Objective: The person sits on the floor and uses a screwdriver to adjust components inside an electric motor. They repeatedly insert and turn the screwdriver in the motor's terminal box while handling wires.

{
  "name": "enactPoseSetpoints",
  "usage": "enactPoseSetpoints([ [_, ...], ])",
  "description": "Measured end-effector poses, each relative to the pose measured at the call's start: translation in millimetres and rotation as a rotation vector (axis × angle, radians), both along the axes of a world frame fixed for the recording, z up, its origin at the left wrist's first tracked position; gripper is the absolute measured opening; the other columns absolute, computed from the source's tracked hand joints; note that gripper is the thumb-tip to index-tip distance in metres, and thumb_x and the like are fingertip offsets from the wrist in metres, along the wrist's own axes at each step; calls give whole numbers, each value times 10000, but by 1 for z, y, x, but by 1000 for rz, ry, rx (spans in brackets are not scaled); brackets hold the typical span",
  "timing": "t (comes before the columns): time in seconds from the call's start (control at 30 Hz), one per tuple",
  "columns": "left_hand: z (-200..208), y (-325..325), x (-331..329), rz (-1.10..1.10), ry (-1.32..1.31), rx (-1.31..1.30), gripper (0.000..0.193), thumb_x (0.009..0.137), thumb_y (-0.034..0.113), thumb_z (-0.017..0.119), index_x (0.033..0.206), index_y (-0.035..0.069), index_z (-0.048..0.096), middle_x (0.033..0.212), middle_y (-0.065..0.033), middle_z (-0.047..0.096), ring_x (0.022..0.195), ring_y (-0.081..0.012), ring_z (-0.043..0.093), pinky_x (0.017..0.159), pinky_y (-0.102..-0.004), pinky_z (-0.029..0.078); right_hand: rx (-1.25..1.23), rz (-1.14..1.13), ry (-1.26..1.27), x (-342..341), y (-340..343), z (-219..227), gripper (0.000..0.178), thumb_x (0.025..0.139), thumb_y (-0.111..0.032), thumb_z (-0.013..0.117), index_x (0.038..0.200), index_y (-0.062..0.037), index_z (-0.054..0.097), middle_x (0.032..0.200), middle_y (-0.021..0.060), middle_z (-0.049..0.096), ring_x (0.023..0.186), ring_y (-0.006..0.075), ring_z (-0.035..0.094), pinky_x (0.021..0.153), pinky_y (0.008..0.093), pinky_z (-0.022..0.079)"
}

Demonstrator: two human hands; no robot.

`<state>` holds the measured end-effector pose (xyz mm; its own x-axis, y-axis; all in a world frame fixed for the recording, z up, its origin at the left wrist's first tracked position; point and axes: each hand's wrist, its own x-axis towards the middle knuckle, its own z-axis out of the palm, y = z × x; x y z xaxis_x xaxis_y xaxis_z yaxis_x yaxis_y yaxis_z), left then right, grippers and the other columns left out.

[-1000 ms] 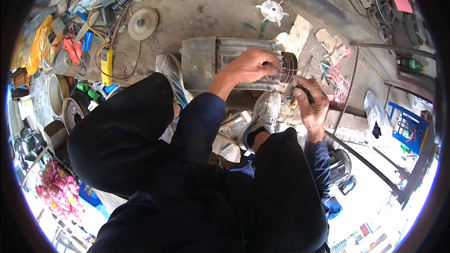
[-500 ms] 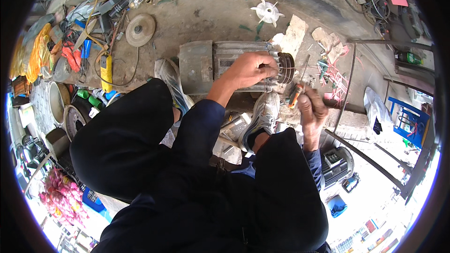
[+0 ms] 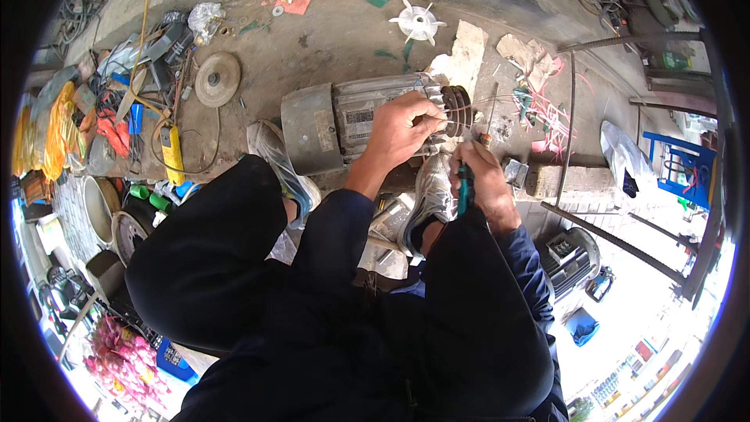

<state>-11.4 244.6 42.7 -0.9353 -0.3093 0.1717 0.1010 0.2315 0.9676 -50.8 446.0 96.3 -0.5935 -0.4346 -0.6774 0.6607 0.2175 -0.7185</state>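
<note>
A grey electric motor (image 3: 308,129) lies on its side on the ground before me, with a dark grooved pulley (image 3: 461,105) at its right end. My left hand (image 3: 400,131) is above the motor's right part, thumb and forefinger pinched on a thin wire (image 3: 450,120) by the pulley. Close to the right, my right hand (image 3: 486,184) is closed round a teal-handled tool (image 3: 466,189); its working end is too small to make out. A screwdriver (image 3: 493,109) lies beyond this hand, its orange handle partly hidden by the fingers.
A white fan wheel (image 3: 418,23) and a round metal disc (image 3: 218,79) lie beyond the motor. Tangled pink wire scraps (image 3: 543,121) are to the right, near a rusty bar frame (image 3: 570,125). My shoes (image 3: 432,195) flank the near side. A yellow control box (image 3: 171,152) sits left.
My right hand has moved left toward the motor and now holds the teal-handled tool. My left hand stays by the pulley. The whole view has shifted slightly.
</note>
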Motion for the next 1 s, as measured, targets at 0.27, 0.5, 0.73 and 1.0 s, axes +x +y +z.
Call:
enactPoseSetpoints([
  [0.27, 4, 1, 2, 33, -1, -20, 107, 809, 45, 829, 898, 71, 774, 861, -86, 715, 791, -292, 714, 689, -376, 549, 15, 41, 82, -9, -34, -1, 413, 1103, -442, 583, 977, -49, 596, 738, 29, 559, 550, 129, 559, 450, 298, 440],
  [0.5, 5, -3, 1, -12, 8, -11, 119, 795, 4, 822, 886, 58, 768, 846, -91, 706, 778, -287, 704, 686, -372, 543, 301, 160, 459, -7, -32, -15, 551, 1084, -444, 625, 847, 53, 604, 638, 83, 565, 591, 165, 577, 544, 360, 452],
  [0.73, 2, -9, 0, -87, 5, 23, 160, 783, 27, 864, 920, 54, 786, 848, -85, 714, 744, -238, 693, 671, -352, 536, 304, 339, 1046, -17, 5, -2, 492, 1034, -444, 690, 957, 34, 598, 746, 228, 671, 697, 451, 673, 664, 480, 521],
  [1.0, 7, -11, -1, -118, -26, 50, 159, 803, 3, 859, 934, 16, 770, 880, -76, 724, 762, -179, 682, 678, -320, 533, 200, 434, 1021, -33, -22, -9, 449, 1025, -372, 713, 933, 51, 596, 728, 275, 596, 683, 478, 616, 622, 502, 488],
])
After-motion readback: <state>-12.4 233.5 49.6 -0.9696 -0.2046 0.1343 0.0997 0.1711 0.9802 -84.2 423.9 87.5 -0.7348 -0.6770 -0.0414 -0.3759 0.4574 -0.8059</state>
